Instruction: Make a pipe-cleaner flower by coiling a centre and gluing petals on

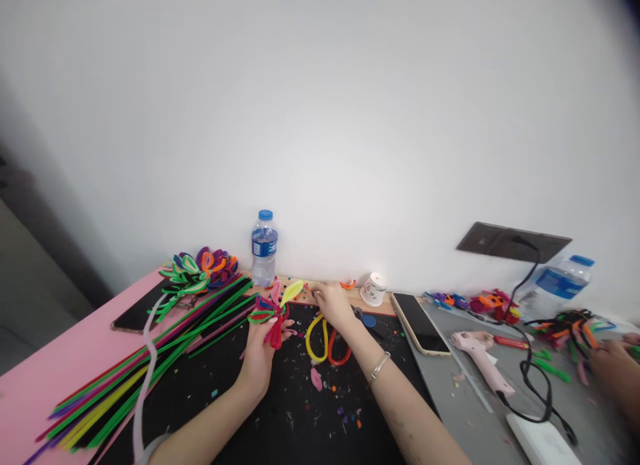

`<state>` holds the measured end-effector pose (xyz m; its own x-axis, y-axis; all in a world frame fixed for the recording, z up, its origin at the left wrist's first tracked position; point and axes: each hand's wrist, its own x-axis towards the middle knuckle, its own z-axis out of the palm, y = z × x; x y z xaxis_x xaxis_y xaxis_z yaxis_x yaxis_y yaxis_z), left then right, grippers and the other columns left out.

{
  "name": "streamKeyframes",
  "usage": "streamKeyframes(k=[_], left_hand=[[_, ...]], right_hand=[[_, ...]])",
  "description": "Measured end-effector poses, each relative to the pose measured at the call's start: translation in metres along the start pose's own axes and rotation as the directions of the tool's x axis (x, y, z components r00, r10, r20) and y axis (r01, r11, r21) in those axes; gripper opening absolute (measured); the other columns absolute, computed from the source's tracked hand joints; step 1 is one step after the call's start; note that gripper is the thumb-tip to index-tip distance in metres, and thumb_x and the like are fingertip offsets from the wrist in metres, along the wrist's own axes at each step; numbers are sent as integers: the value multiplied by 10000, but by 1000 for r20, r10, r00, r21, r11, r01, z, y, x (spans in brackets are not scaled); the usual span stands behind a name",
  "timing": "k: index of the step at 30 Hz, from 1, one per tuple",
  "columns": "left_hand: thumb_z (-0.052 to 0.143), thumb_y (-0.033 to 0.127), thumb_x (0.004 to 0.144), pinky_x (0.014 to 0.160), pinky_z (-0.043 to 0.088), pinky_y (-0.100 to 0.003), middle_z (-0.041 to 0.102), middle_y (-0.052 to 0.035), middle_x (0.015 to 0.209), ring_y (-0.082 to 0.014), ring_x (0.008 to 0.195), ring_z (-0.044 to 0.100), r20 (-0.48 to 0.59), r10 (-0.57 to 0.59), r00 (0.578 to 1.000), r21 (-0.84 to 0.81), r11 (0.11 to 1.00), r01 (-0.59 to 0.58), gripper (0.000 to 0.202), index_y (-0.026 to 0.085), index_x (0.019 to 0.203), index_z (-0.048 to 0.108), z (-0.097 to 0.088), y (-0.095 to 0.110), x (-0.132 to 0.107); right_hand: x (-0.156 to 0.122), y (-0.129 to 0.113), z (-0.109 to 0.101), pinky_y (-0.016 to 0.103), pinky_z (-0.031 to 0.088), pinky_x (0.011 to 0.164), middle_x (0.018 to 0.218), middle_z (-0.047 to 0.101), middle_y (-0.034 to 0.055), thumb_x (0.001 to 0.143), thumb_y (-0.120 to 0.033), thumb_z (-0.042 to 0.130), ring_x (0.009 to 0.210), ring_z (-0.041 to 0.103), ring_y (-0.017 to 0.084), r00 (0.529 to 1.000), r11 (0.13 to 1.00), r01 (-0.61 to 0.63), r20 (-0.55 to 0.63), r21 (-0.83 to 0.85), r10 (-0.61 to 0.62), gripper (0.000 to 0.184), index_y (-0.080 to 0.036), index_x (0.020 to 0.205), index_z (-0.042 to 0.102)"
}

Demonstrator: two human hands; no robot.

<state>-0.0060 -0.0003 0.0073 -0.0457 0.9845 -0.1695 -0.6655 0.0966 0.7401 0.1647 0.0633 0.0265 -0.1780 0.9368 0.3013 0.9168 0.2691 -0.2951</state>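
My left hand (261, 351) is closed round a pipe-cleaner flower (270, 311) with red, pink, blue and green looped petals. One yellow-green petal (292, 292) sticks up from it. To the right, my right hand (333, 305) reaches to the wooden strip along the wall. Its fingers are bent together and point down among small coloured bits; what they pinch, if anything, I cannot make out. Below that hand lie a yellow pipe-cleaner loop (309, 341) and a red loop (339, 363). A pink petal (316, 378) rests on the black mat (295, 425).
Left are long pipe cleaners (115, 398), finished flowers (200, 271) and a phone (135, 311). Behind stand a water bottle (265, 248) and an upturned paper cup (373, 289). Right lie another phone (421, 323), a pink glue gun (483, 361) and its cord. Another person's hand (617, 365) is far right.
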Motion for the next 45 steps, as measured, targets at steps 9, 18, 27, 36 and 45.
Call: streamKeyframes(k=[9, 18, 27, 36, 45], left_hand=[[629, 279, 681, 677, 503, -325, 687, -17, 732, -226, 761, 671, 6, -27, 1000, 6, 1000, 27, 251, 165, 885, 539, -1, -3, 1], [633, 298, 691, 689, 504, -328, 687, -20, 740, -230, 769, 676, 8, -79, 997, 10, 997, 79, 251, 160, 888, 563, -1, -3, 0], [641, 299, 681, 682, 504, -338, 696, -30, 695, -251, 750, 688, 53, -186, 981, 45, 982, 184, 180, 153, 769, 583, 0, -7, -5], [601, 306, 717, 717, 492, -357, 715, -69, 745, -274, 793, 683, 134, -298, 945, 106, 952, 286, 194, 147, 827, 597, 2, -10, -10], [617, 296, 715, 711, 502, -362, 703, -48, 768, -292, 808, 681, 192, -346, 918, 159, 934, 319, 159, 169, 809, 601, 3, -12, -15]], right_hand=[[32, -8, 29, 258, 401, 759, 861, 670, 89, 759, -52, 505, 856, 561, 187, 996, 986, 57, 56, 158, -67, 170, -158, 746, 638], [17, 3, 21, 312, 472, 729, 894, 646, 70, 743, -82, 361, 765, 611, 168, 939, 819, -95, -223, 566, 263, 301, -164, 951, 562], [-46, 9, -7, 272, 516, 639, 729, 685, 39, 678, -184, 555, 679, 656, 170, 932, 515, -166, -36, 841, 360, 110, -158, 779, 591], [-98, -4, -6, 197, 403, 361, 421, 548, -65, 767, -329, 557, 324, 532, 120, 913, 399, -296, 133, 868, 387, 185, -211, 711, 427], [-109, -11, -14, 188, 371, 415, 516, 495, -71, 828, -260, 487, 404, 457, 87, 930, 615, -227, -20, 755, 368, 100, -211, 754, 441]])
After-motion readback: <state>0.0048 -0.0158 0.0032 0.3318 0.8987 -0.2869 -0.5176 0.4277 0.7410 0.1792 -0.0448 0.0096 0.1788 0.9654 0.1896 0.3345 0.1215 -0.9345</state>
